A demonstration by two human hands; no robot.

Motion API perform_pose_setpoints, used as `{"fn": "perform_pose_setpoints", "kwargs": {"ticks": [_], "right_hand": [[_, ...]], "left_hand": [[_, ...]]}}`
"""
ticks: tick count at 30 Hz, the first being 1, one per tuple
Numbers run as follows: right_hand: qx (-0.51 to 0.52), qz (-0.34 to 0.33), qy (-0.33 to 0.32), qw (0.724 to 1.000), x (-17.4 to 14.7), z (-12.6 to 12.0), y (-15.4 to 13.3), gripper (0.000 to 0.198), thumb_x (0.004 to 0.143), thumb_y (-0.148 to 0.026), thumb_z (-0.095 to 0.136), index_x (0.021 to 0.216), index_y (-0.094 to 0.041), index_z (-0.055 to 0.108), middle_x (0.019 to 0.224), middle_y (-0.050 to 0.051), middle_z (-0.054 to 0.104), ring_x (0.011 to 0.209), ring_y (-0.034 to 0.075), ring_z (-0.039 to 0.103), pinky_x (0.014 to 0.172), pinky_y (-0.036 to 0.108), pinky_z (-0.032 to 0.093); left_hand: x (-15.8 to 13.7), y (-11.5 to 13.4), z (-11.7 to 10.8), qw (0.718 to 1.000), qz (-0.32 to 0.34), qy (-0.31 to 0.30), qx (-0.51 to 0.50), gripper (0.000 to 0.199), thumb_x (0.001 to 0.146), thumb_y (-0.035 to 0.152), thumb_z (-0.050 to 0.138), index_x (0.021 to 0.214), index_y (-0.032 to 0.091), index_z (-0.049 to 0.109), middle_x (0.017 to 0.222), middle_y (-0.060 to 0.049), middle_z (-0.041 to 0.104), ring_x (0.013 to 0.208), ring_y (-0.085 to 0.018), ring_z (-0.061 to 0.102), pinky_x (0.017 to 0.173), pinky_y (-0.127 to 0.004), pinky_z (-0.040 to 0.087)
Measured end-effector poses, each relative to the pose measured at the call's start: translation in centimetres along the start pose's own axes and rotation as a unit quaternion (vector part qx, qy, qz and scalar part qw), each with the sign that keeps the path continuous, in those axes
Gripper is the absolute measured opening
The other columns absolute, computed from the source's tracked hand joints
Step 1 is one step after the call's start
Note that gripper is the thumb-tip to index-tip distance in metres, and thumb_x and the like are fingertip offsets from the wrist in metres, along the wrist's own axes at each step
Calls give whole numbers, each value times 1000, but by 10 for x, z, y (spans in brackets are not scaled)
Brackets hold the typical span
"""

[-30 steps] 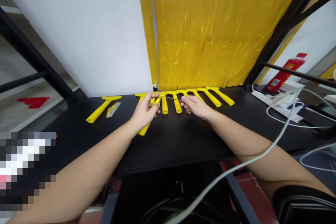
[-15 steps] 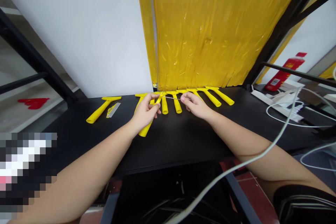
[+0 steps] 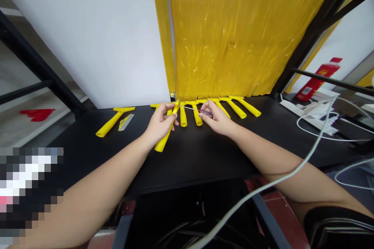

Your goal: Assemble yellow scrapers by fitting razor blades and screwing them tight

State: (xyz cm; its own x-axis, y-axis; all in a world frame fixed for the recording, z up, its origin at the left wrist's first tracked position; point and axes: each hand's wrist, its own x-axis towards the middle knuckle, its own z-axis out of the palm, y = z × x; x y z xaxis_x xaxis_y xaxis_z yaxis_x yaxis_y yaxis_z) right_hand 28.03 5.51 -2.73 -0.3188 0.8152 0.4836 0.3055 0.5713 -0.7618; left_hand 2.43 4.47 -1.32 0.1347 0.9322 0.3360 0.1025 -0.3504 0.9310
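Observation:
My left hand (image 3: 161, 122) is closed around the neck of a yellow plastic scraper handle (image 3: 163, 142), whose hollow grip end points down toward me. In my right hand (image 3: 217, 118) is a thin screwdriver (image 3: 207, 113) with a dark reddish handle, pinched in the fingers. Its slender metal shaft runs left to the head of the yellow handle. The tip's exact contact is too small to make out. Behind my hands, several similar yellow handles (image 3: 198, 118) lie in a row along the back of the black table (image 3: 204, 155).
Left of my hands lie another yellow handle (image 3: 109, 124) and a small yellow piece with a clear blade (image 3: 126, 122). To the right stand a red bottle (image 3: 318, 79) and a white power strip (image 3: 309, 116). A white cable (image 3: 263, 186) crosses in front of my right forearm.
My right hand's fingers have shifted round the screwdriver, so its dark handle now shows. The yellow handle in my left hand has turned slightly; my left hand stays in place.

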Motion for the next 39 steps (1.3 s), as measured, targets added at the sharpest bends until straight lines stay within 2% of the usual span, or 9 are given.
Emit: {"fn": "perform_pose_setpoints", "kwargs": {"ticks": [2, 5, 7, 11, 17, 22, 27, 32, 39], "right_hand": [[-19, 13, 5, 1000, 1, 0, 1, 36, 102, -59, 58, 95, -24, 58, 77, 0, 58, 66, 17, 51, 66, 32, 40], [-9, 60, -15, 998, 5, 0, 8, 55, 106, -68, 42, 80, -23, 59, 69, 0, 52, 62, 17, 48, 61, 32, 38], [20, 66, -38, 997, 6, -1, 14, 52, 104, -70, 44, 86, -23, 59, 67, -2, 48, 60, 17, 46, 59, 31, 37], [48, 23, -74, 996, 4, -2, 17, 34, 101, -58, 62, 106, -26, 49, 76, -5, 51, 64, 16, 47, 63, 30, 40], [5, -34, -46, 998, 2, -4, 19, 22, 104, -44, 60, 103, -26, 48, 82, -3, 52, 70, 16, 47, 68, 32, 40], [10, -25, -26, 999, 3, -4, 17, 27, 100, -48, 65, 99, -24, 53, 82, -2, 55, 69, 16, 49, 68, 32, 40], [87, 36, -40, 995, 6, -2, 10, 42, 93, -64, 70, 91, -23, 57, 73, -3, 54, 62, 14, 46, 61, 30, 38], [207, 95, -73, 971, 7, 2, 3, 54, 85, -74, 73, 81, -22, 59, 63, -6, 44, 54, 11, 37, 57, 29, 34], [363, 185, -159, 899, 4, 3, -14, 50, 89, -61, 78, 74, -23, 49, 58, -12, 19, 52, 8, 13, 50, 25, 22]], "left_hand": [[0, -1, 0, 1000, 2, 5, 10, 28, 84, 26, 71, 106, 19, 54, 148, -16, 57, 61, -8, 70, 43, -22, 53], [-1, -2, 0, 1000, 1, -5, 18, 32, 84, 26, 71, 112, 19, 57, 135, -13, 66, 61, -8, 69, 44, -20, 53], [-3, -3, 1, 999, 14, -14, 26, 37, 84, 25, 71, 119, 21, 58, 133, -12, 67, 63, -8, 69, 46, -20, 53], [-7, -3, 0, 997, 65, -15, 45, 36, 88, 23, 69, 121, 24, 55, 154, -11, 57, 67, -7, 70, 48, -20, 54], [-6, -1, -2, 995, 83, -17, 59, 29, 91, 23, 67, 118, 24, 56, 160, -13, 55, 65, -7, 69, 50, -21, 53], [-7, -1, -3, 994, 85, -12, 67, 28, 90, 23, 68, 116, 24, 59, 158, -12, 58, 64, -7, 69, 52, -21, 54], [-6, -2, -5, 994, 89, -11, 62, 27, 91, 23, 67, 117, 23, 59, 159, -12, 57, 65, -7, 69, 51, -21, 54], [-6, 1, -4, 996, 84, -10, 37, 28, 90, 23, 68, 116, 23, 59, 158, -13, 57, 65, -8, 69, 49, -21, 54], [-4, 3, -7, 997, 74, -9, 6, 32, 85, 21, 73, 115, 23, 63, 153, -12, 60, 66, -10, 69, 48, -22, 54]]}}
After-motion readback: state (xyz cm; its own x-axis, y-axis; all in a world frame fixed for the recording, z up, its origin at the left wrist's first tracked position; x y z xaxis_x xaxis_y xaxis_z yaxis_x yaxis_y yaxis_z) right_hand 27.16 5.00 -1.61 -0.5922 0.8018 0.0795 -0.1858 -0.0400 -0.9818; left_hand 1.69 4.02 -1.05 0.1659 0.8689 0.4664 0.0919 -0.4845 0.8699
